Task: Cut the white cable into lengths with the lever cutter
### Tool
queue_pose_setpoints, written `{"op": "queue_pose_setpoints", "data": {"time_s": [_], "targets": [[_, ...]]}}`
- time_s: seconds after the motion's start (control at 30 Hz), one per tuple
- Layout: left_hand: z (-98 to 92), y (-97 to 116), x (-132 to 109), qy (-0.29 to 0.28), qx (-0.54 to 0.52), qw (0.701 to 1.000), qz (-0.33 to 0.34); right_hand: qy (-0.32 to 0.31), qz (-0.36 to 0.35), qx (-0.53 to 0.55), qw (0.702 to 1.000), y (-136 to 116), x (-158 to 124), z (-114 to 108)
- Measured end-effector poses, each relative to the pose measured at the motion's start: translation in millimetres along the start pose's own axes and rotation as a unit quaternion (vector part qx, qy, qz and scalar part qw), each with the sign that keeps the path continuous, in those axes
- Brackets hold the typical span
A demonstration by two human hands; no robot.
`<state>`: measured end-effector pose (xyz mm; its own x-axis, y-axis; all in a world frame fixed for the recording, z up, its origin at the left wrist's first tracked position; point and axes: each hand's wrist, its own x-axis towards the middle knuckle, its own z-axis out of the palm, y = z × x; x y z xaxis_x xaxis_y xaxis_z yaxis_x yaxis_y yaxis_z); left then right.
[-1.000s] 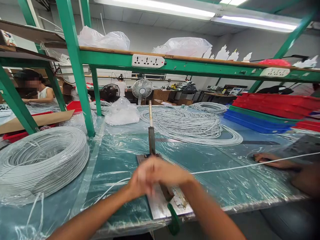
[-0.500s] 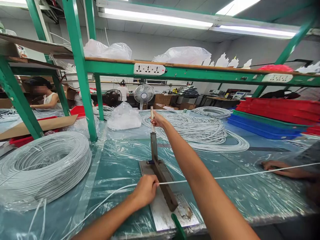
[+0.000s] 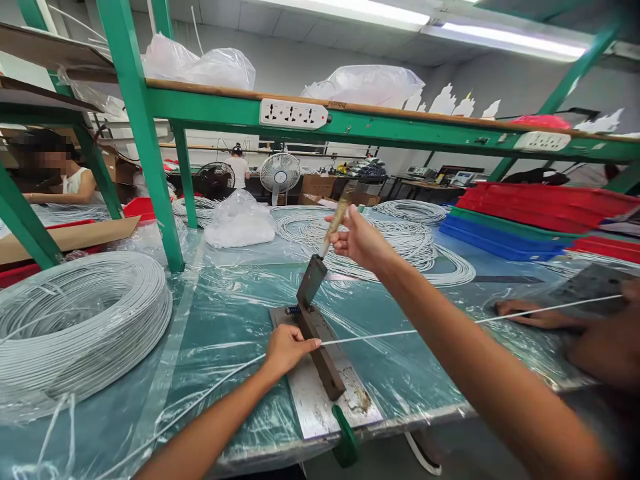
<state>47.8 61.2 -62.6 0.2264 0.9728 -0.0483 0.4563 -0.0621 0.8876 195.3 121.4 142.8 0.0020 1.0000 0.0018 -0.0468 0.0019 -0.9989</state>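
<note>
A white cable (image 3: 367, 337) runs across a bench-mounted lever cutter (image 3: 323, 357), passing over its long metal bar. My left hand (image 3: 287, 350) pinches the cable just left of the bar, thumb pointing right along it. My right hand (image 3: 357, 237) is closed loosely around the cutter's handle (image 3: 337, 220), which is raised and leans to the right. Below the handle, the cutter's blade arm (image 3: 311, 280) stands up from the base plate (image 3: 313, 417). A green clamp (image 3: 345, 437) sits at the plate's front edge.
At right, a co-worker's hand (image 3: 530, 313) rests by the cable, whose far end reaches that person's other hand. A large cable coil (image 3: 80, 320) lies left. Loose coils (image 3: 425, 260), a plastic bag (image 3: 240, 220) and stacked trays (image 3: 540, 213) stand behind. A green shelf frame (image 3: 210, 110) crosses above.
The cutter's handle has swung from nearly upright to leaning right, my right hand moving with it. The co-worker's second hand has come into view at right. My left hand stays at the bar.
</note>
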Motion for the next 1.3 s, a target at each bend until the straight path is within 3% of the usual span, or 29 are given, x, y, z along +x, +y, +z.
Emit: {"op": "queue_pose_setpoints", "data": {"time_s": [0.13,0.23,0.3,0.43,0.73,0.9,1.03,1.2,1.3], "targets": [[0.3,2,-1,0.022,0.024,0.999,-0.020,0.001,0.041,0.021,0.999,14,-75,-27],[0.0,2,-3,0.026,0.041,0.999,-0.019,-0.038,0.086,0.002,0.996,38,-126,-49],[0.6,2,-3,0.029,0.051,0.998,-0.015,-0.052,0.132,-0.017,0.990,55,-153,-58],[1.8,3,-3,0.038,0.069,0.997,-0.005,-0.017,0.221,-0.032,0.975,76,-188,-62],[1.9,6,-7,0.047,0.097,0.994,0.006,-0.019,0.378,-0.015,0.925,103,-195,-39],[1.9,7,-7,0.046,0.100,0.994,0.006,-0.040,0.332,-0.110,0.936,108,-195,-36],[1.7,8,-9,0.049,0.097,0.994,0.007,-0.049,0.287,-0.126,0.948,114,-200,-36],[1.1,11,-12,0.051,0.086,0.995,0.012,-0.053,0.271,-0.124,0.953,113,-201,-41],[1.1,12,-14,0.054,0.078,0.995,0.014,-0.052,0.265,-0.136,0.953,125,-204,-43]]}}
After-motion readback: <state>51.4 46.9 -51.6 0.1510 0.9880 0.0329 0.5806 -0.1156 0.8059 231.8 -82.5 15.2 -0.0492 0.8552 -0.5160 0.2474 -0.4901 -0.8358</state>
